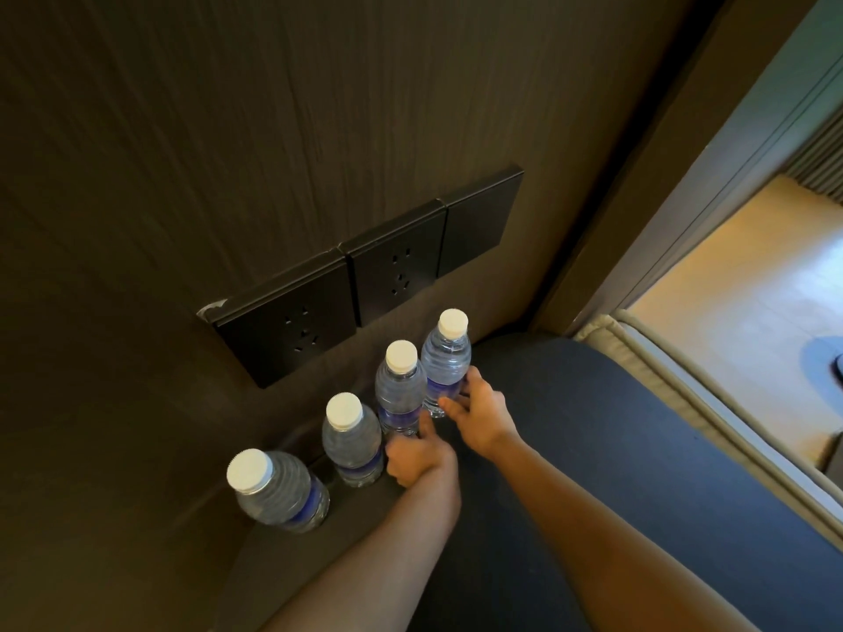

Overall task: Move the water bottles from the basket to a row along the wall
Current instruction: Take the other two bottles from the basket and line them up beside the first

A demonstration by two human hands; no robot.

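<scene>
Several clear water bottles with white caps and blue labels stand upright in a row against the dark wood wall (228,130). Nearest me is one bottle (278,490), then a second bottle (351,442). My left hand (417,456) grips the base of the third bottle (399,394). My right hand (479,410) is wrapped around the lower part of the farthest bottle (446,358). All stand on a dark round tabletop (570,426). No basket is in view.
Three black socket plates (365,275) are set in the wall just above the bottles. A padded beige edge (684,403) runs along the table's right side, with a lit wooden floor (752,289) beyond it.
</scene>
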